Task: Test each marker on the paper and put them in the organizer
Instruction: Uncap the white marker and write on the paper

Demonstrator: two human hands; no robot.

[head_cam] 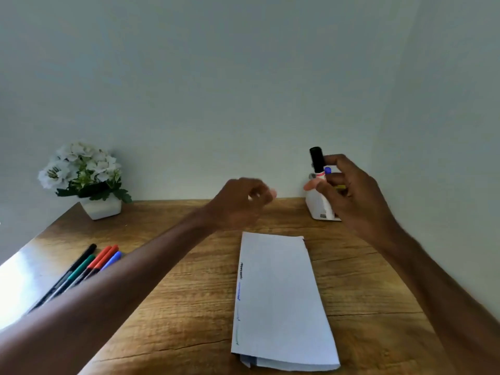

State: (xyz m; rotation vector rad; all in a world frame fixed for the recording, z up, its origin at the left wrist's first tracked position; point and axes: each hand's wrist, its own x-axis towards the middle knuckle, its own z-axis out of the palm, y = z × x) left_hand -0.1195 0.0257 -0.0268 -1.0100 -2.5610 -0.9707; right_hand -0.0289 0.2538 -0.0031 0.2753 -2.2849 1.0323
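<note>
My right hand [349, 190] holds a marker with a black cap [317, 159] upright, right over the white organizer [319, 207] at the back right of the table. A blue marker tip [328, 170] shows beside my fingers. My left hand [243, 201] hovers above the table's middle, blurred, fingers loosely curled and holding nothing. The folded white paper [278, 301] lies lengthwise in the centre, with short black, blue and green test scribbles along its left edge. Several markers [89, 266], black, green, red, orange and blue, lie side by side at the left, partly hidden by my left forearm.
A white pot of white flowers [86, 180] stands at the back left corner of the wooden table [189, 280]. A plain wall rises directly behind the table. Bright glare falls on the table's left edge.
</note>
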